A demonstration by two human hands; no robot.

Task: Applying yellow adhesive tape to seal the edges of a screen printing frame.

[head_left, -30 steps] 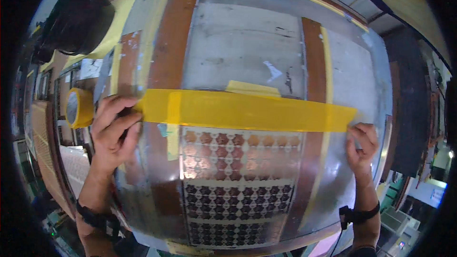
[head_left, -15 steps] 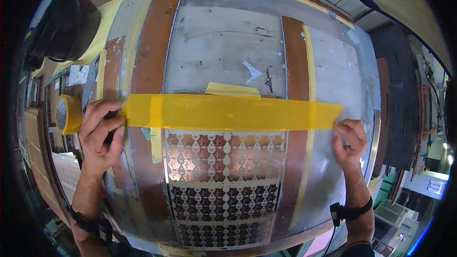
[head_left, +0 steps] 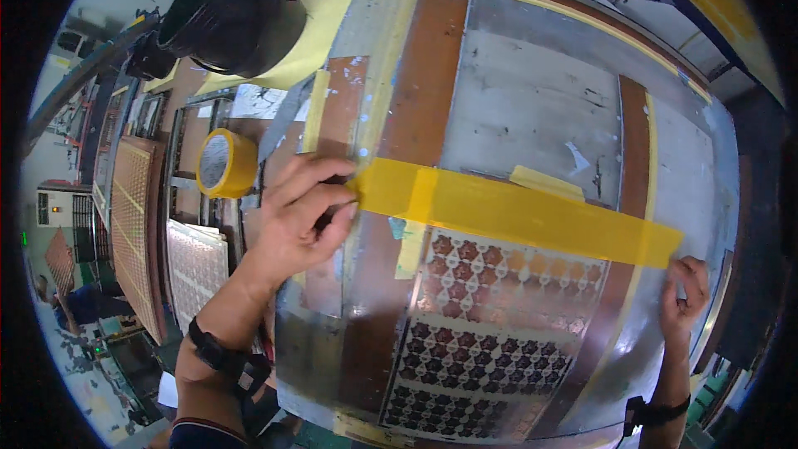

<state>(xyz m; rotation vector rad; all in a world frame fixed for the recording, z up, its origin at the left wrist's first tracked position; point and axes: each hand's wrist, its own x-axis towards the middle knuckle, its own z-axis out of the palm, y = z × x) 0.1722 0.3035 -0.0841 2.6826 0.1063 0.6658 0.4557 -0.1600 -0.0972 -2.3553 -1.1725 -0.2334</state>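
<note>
A wide strip of yellow adhesive tape point(head_left: 515, 209) stretches between my two hands across the work board. My left hand point(head_left: 301, 214) pinches its left end between thumb and fingers. At the lower corner of its right end, my right hand point(head_left: 687, 289) has thumb and fingertips closed on the tape. Below the strip lies a flat panel point(head_left: 474, 328) with rows of copper-coloured, flower-like shapes; the tape runs along its far edge. A short piece of pale yellow tape point(head_left: 549, 185) sits just beyond the strip.
A yellow tape roll point(head_left: 243, 165) stands left of my left hand. Farther back is a black bucket point(head_left: 262, 21) on yellow sheeting. Patterned sheets point(head_left: 198, 259) and upright copper-coloured boards point(head_left: 133, 237) are at the left. Brown strips point(head_left: 424, 75) flank the grey plate point(head_left: 532, 100).
The view has turned leftward, so the board appears shifted right and tilted, and more of the left side shows. Both hands keep hold of the tape strip.
</note>
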